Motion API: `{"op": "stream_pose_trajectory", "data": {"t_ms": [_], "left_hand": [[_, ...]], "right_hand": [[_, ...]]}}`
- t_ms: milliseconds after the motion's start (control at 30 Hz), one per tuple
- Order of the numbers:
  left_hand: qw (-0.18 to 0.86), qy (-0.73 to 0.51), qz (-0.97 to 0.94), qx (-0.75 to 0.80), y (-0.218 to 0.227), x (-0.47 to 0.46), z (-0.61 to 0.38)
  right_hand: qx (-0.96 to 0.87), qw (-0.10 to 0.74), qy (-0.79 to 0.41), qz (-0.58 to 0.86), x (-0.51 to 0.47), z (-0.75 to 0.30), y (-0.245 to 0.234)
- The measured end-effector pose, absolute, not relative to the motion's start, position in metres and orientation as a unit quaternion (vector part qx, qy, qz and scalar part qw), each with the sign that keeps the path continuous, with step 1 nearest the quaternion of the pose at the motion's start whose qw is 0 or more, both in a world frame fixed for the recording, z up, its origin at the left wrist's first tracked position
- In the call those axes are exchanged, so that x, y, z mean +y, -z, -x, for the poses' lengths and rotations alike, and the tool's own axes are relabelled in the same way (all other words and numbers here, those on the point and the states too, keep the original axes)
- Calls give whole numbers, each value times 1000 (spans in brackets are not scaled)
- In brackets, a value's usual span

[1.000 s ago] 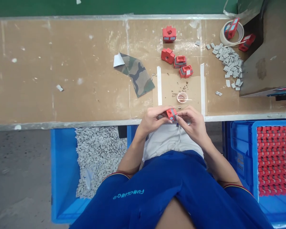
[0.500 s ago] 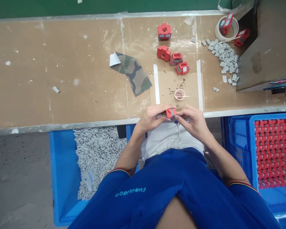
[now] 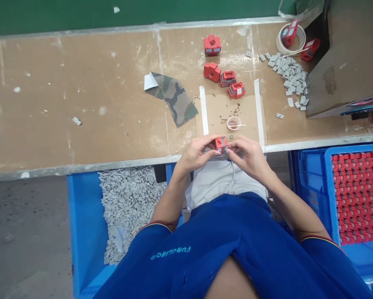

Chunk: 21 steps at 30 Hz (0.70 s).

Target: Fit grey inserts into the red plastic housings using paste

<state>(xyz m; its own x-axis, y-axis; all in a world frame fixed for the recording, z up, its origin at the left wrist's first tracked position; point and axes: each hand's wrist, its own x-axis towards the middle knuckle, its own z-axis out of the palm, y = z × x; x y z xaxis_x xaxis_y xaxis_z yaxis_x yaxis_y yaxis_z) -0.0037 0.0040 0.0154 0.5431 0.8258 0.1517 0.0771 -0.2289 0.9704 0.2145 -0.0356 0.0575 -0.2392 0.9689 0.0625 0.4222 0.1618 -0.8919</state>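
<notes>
My left hand (image 3: 198,153) is closed round a small red plastic toy-vehicle body (image 3: 220,143) with a grey band and light windows, just above the table's front edge. Thumb and fingers of my right hand (image 3: 247,155) are pinched together against the body's right side. Whether a small piece sits between those fingertips is hidden. Just beyond my hands stands a small clear cup (image 3: 234,123) with reddish contents and a thin white stick across its rim. A tiny round metal-looking bit (image 3: 231,137) lies between the cup and my fingers.
Several similar red bodies (image 3: 228,78) stand farther back. A camouflage cloth piece (image 3: 180,99) lies left, a pile of grey tiles (image 3: 290,72) right, near a tape roll (image 3: 278,43) and a box (image 3: 338,62). Below the edge are blue bins (image 3: 80,232) of tiles and red parts (image 3: 357,195).
The red body has turned slightly in my left fingers and shows more of its windowed side. Both hands stay at the same place, and the whole view has shifted a little.
</notes>
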Motion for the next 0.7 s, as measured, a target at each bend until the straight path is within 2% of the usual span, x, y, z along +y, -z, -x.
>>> {"op": "stream_pose_trajectory", "data": {"t_ms": [100,367,700], "left_hand": [[561,-357,-676,317,-14,3,2],[557,-362,-661,350,-6,2,5],[616,-374,-621,309,-13,3,4]], "right_hand": [[-699,328,-383,507,-33,-215,-61],[-700,277,-402,522,-24,-210,-60],[-710,322,-371,504,-33,-207,-72]]}}
